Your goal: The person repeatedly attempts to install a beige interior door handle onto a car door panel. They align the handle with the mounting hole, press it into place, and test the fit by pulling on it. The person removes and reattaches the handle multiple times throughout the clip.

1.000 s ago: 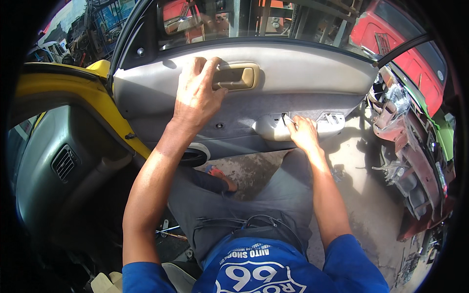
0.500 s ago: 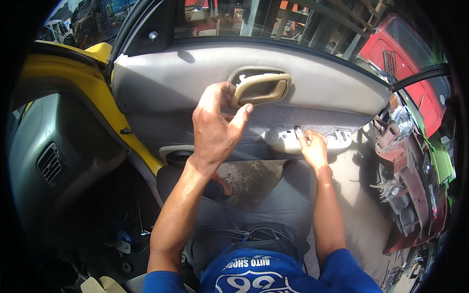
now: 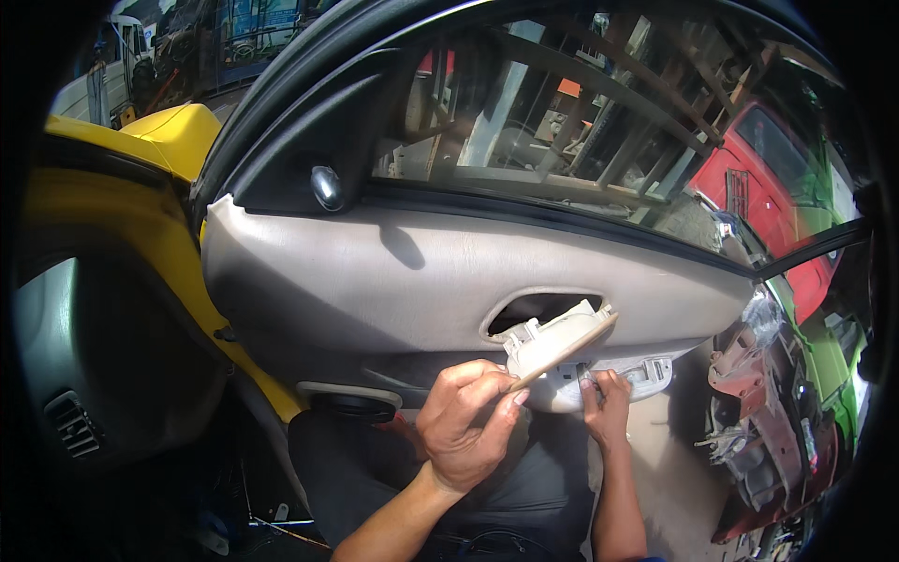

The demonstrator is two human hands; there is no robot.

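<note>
My left hand (image 3: 471,421) pinches the near edge of a beige inside door handle (image 3: 560,347), tilted so its pale back side and clips show. The handle is clear of its dark oval opening (image 3: 527,312) in the grey door panel (image 3: 449,258), partly in front of it. Lower down, my right hand (image 3: 611,410) is at the light grey armrest (image 3: 651,375), beside the switch openings. Its fingers are closed around something small and greyish that I cannot make out.
The door window (image 3: 562,122) rises above the panel, with a shiny round knob (image 3: 327,187) at its front corner. A yellow car body (image 3: 178,140) and dark dashboard (image 3: 122,337) are on the left. Scrap car parts (image 3: 758,403) and a red vehicle (image 3: 749,159) stand right.
My left hand has turned the handle from showing its front to showing its back and edge, and brought it nearer the armrest. My right hand stays at the armrest. The view has tilted upward.
</note>
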